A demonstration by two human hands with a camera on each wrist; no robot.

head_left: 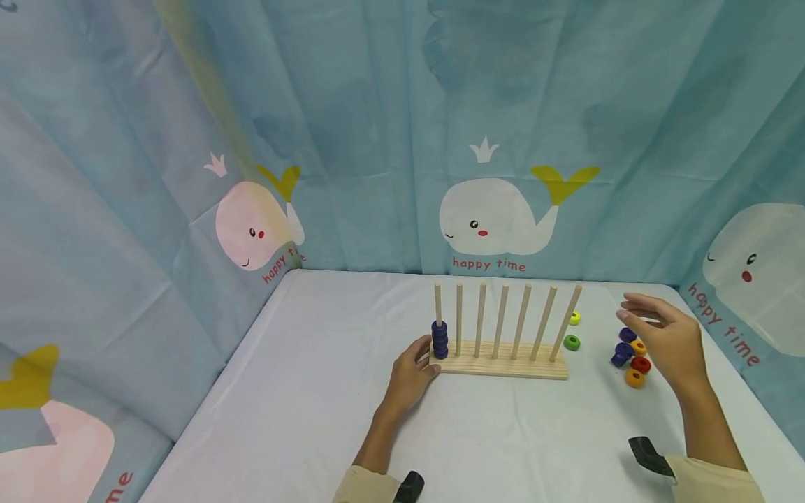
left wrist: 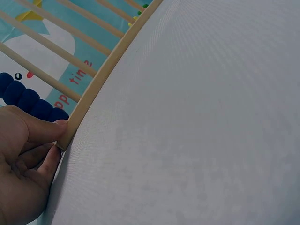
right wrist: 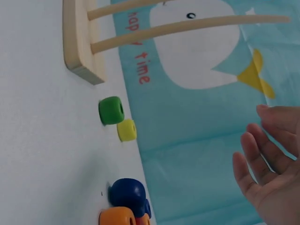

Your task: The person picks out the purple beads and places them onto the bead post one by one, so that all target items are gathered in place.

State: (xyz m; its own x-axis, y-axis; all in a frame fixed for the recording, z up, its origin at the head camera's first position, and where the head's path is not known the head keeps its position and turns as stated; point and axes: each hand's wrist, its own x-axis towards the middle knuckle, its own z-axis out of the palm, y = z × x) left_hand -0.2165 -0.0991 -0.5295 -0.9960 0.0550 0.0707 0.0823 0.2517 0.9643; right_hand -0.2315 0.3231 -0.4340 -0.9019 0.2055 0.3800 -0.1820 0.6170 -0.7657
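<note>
A wooden peg rack (head_left: pixel 503 368) with several upright rods stands on the table. Dark blue beads (head_left: pixel 439 340) are stacked on its leftmost rod. My left hand (head_left: pixel 409 374) holds the rack's left end; in the left wrist view the thumb (left wrist: pixel 54 131) lies against the base and the other fingers are partly hidden. My right hand (head_left: pixel 673 339) hovers above the loose beads at the right, fingers loosely bent and nothing between them. Under and beside it are blue beads (head_left: pixel 624 351), orange beads (head_left: pixel 634 378) and a red bead (head_left: pixel 641 365).
Between the rack and that cluster lie a green bead (head_left: pixel 571 342) and a yellow bead (head_left: pixel 575 318). The white-covered table (head_left: pixel 302 391) meets a blue whale-print curtain (head_left: pixel 365 140) at its back and sides.
</note>
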